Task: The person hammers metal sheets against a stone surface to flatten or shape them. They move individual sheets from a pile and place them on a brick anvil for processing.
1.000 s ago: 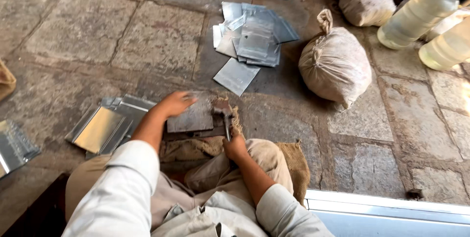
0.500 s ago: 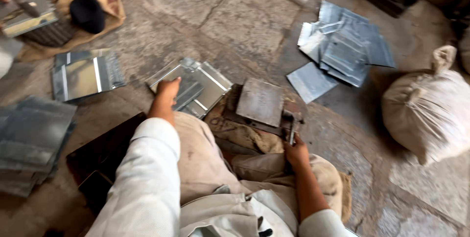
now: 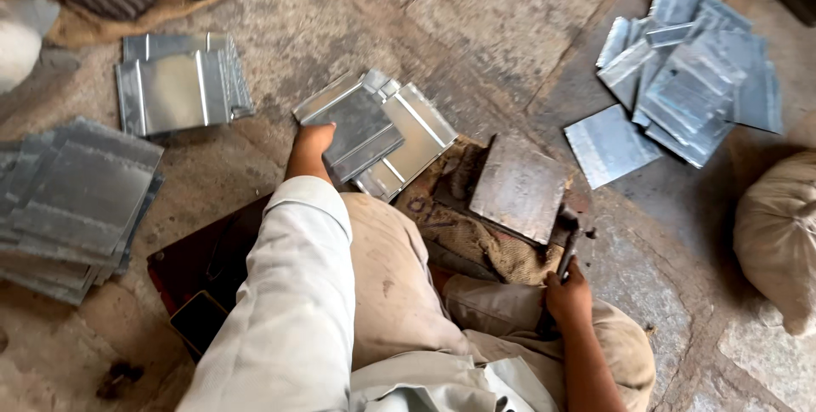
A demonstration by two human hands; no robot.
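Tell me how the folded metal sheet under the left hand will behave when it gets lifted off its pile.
The folded metal sheet looks thin and flat, so probably light yet fairly stiff, helped by its bent edges. Its shiny face suggests it may slide off the sheets beneath under the left hand. The edges look sharp, so a careless grip could cut.

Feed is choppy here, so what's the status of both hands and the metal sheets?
Left hand on folded sheet stack. Right hand grips hammer beside flat metal block. Nothing between them.

Soft even daylight, faint shadows, slight motion blur
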